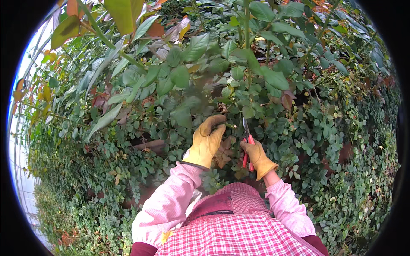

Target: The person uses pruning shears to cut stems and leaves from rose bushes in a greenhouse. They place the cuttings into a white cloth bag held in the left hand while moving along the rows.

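My left hand (207,140), in a yellow leather work glove, has its fingers curled around a green stem (231,126). A short piece of that stem sticks out to the right of the fingers, its tip pale; the rest is hidden. Reddish-brown leaves (224,152) hang between my two hands. My right hand (256,155), gloved the same way, grips red-handled pruning shears (250,140). Their metal blades (245,125) point up and away from me, just right of the stem tip and apart from it. Whether the blades are parted is hard to make out.
Tall rose stems (246,25) with large leaves rise in front, and one thick stem (105,41) leans in from the upper left. Dense low foliage (320,144) surrounds my hands and body. A brown branch or pipe (150,145) lies left of my left hand.
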Demonstrator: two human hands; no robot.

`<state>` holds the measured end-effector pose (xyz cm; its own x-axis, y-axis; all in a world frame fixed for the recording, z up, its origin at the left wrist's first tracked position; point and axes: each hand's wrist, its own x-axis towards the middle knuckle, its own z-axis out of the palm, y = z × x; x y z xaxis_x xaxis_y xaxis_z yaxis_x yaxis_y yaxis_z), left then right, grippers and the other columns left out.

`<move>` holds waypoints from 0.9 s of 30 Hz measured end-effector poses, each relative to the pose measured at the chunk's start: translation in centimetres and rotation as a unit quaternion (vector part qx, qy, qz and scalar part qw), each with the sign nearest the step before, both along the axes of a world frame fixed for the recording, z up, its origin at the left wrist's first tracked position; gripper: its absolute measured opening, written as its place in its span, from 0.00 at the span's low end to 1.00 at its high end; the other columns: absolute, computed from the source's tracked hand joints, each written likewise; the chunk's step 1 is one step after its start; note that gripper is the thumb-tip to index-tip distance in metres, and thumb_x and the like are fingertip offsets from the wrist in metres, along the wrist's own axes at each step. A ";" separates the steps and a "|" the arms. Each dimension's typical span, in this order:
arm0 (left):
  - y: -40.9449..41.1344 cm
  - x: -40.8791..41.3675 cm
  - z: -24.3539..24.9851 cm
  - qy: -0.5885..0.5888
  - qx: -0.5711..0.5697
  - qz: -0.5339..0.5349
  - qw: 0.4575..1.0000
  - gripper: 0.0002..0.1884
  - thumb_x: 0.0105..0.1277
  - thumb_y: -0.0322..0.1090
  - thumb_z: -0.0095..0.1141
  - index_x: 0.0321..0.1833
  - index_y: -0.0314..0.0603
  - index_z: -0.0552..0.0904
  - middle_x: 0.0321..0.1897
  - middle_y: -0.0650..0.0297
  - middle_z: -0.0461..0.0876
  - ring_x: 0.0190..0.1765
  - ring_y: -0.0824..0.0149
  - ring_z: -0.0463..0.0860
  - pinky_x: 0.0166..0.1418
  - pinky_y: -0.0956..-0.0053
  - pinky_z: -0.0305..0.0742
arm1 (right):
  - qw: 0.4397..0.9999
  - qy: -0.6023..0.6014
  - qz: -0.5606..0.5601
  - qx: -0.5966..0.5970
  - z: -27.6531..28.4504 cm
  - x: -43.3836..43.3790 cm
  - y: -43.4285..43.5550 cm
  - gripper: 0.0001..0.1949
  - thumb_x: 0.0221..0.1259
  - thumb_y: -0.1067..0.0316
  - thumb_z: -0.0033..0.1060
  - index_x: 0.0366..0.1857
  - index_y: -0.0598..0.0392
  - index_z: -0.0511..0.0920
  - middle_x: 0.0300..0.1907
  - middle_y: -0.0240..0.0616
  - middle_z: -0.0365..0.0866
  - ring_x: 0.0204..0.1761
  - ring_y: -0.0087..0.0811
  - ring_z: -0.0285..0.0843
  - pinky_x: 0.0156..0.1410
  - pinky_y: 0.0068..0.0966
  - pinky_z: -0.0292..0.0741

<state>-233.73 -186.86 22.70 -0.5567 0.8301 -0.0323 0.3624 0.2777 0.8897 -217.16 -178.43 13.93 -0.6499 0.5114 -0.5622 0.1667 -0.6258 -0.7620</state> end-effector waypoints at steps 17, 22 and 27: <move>-23.7 -2.0 -7.0 -0.562 -0.030 0.072 0.824 0.17 0.66 0.22 0.57 0.57 0.26 0.75 0.43 0.47 0.84 0.48 0.52 0.87 0.53 0.60 0.86 | 0.984 -0.031 -0.170 -0.036 -0.5 -5.3 4.5 0.10 0.65 0.61 0.60 0.40 0.55 0.75 0.29 0.37 0.76 0.23 0.33 0.75 0.28 0.36 0.76; -23.8 -1.0 -7.3 -0.638 0.032 0.087 0.765 0.21 0.64 0.25 0.63 0.58 0.24 0.73 0.42 0.45 0.82 0.48 0.48 0.86 0.56 0.50 0.84 | 0.887 -0.261 -0.008 0.380 -3.9 -5.7 4.7 0.17 0.59 0.55 0.59 0.42 0.60 0.78 0.30 0.45 0.81 0.27 0.38 0.81 0.32 0.38 0.75; -23.7 0.3 -8.3 -0.681 0.128 0.125 0.710 0.23 0.63 0.28 0.65 0.57 0.25 0.72 0.43 0.46 0.81 0.47 0.46 0.83 0.57 0.40 0.80 | 0.891 -0.322 -0.023 0.320 -3.1 -9.4 4.6 0.21 0.55 0.55 0.56 0.40 0.67 0.80 0.26 0.50 0.82 0.26 0.45 0.83 0.34 0.39 0.77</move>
